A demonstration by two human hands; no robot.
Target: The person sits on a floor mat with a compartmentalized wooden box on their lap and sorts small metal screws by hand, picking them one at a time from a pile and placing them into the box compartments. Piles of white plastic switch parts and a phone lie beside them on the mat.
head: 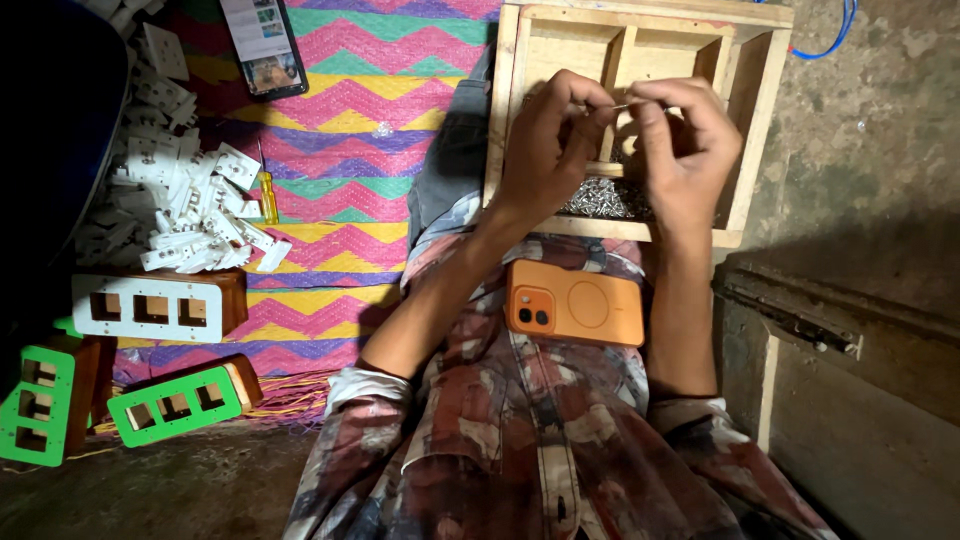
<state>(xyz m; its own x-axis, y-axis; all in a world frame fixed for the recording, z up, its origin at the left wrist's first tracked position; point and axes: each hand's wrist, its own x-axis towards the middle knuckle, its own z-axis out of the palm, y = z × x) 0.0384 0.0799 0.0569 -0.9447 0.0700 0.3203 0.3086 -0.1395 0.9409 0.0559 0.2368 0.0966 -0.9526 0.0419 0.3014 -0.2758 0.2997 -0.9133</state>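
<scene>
Orange phone (pixel 575 303) on a patterned shirt, below two busy hands.
Left hand (pixel 545 150) and right hand (pixel 680 150) together pinch a thin metal pin (pixel 620 105) over the wooden divided tray (pixel 755 120), above its heap of small screws (pixel 605 198).

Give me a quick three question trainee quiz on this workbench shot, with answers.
1. True or false: both hands are over the wooden tray.
2. What lies on the person's lap? A) orange phone B) screwdriver C) green frame
3. What fills the tray's near compartment?

Key: 1 true. 2 A. 3 A heap of small metal parts, likely screws.
</scene>
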